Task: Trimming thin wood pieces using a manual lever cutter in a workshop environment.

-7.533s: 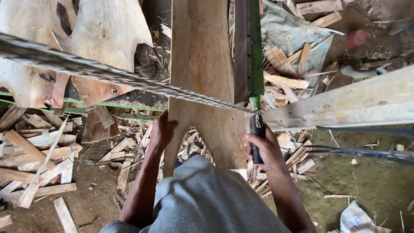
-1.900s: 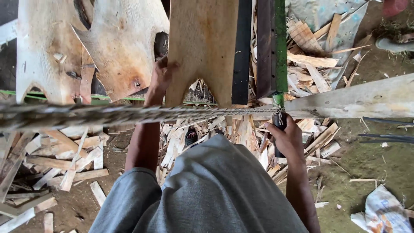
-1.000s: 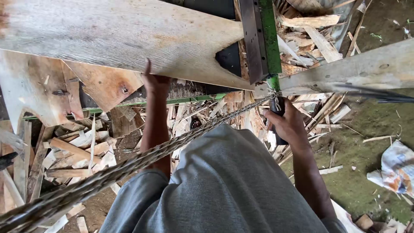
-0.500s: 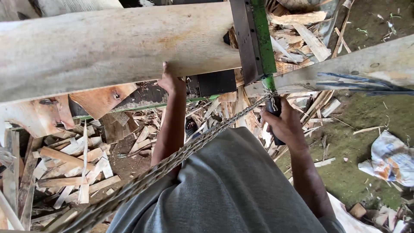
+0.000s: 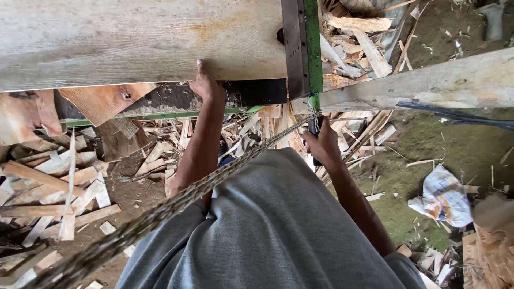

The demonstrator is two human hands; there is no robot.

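Observation:
My left hand (image 5: 206, 85) presses against the lower edge of a wide pale wooden plank (image 5: 134, 40) that lies crosswise across the top of the view. My right hand (image 5: 322, 142) is closed around a dark handle (image 5: 315, 127) at the lower end of an upright green and black metal bar (image 5: 304, 48). A thick twisted rope (image 5: 176, 200) runs from that handle down to the lower left, passing over my grey shirt (image 5: 273, 230).
A pale timber beam (image 5: 428, 83) runs to the right from the metal bar. Split wood offcuts (image 5: 59, 187) litter the ground at left and under the plank. A crumpled white bag (image 5: 444, 195) lies on mossy ground at right. A green rail (image 5: 160, 115) sits below the plank.
The plank has swung from standing upright to lying crosswise, and my left hand has stayed on its edge. My right hand has kept hold of the handle throughout.

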